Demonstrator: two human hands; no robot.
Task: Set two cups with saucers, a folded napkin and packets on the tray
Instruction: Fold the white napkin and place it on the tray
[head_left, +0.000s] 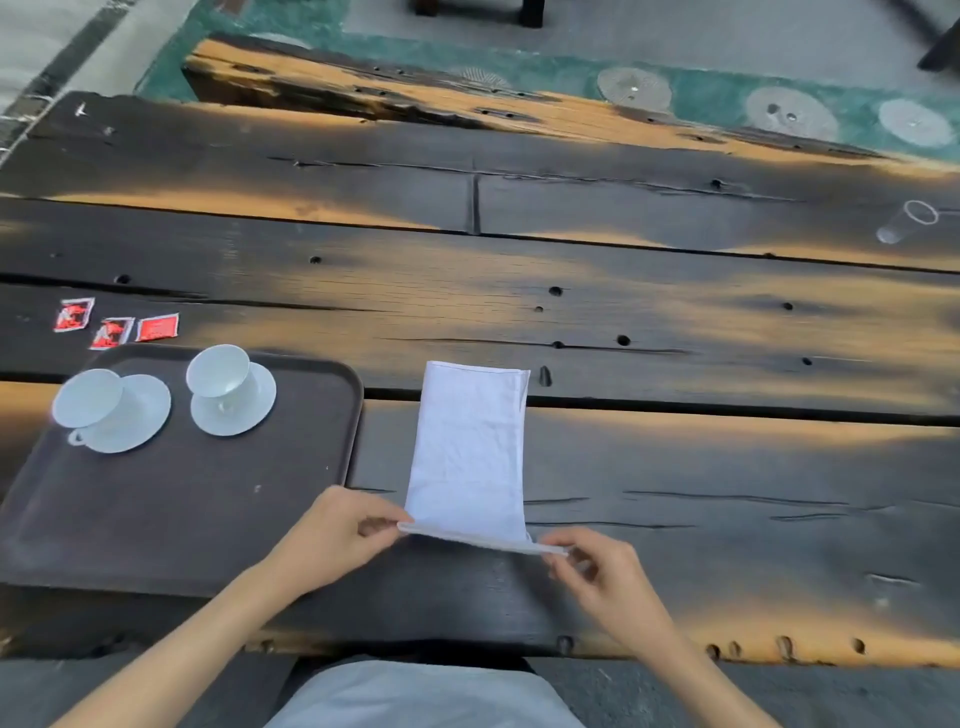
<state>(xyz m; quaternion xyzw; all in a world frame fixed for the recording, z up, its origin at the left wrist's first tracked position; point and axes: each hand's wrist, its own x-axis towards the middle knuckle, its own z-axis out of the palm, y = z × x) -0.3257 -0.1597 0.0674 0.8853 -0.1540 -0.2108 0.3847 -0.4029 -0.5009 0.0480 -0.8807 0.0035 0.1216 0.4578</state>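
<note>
Both hands pinching near edge of white napkin (470, 447): left hand (332, 540) w/ closed grip on left corner, right hand (602, 571) same on right corner. Napkin flat on wooden surface (675, 467), just right of tray (208, 493). Two cups (215, 371) on saucers (234, 400) on tray. Three red packets (111, 325) off tray, on surface beyond it.

White napkin (470, 447), white cups (218, 370), brown tray (208, 499), red packets (156, 328).
</note>
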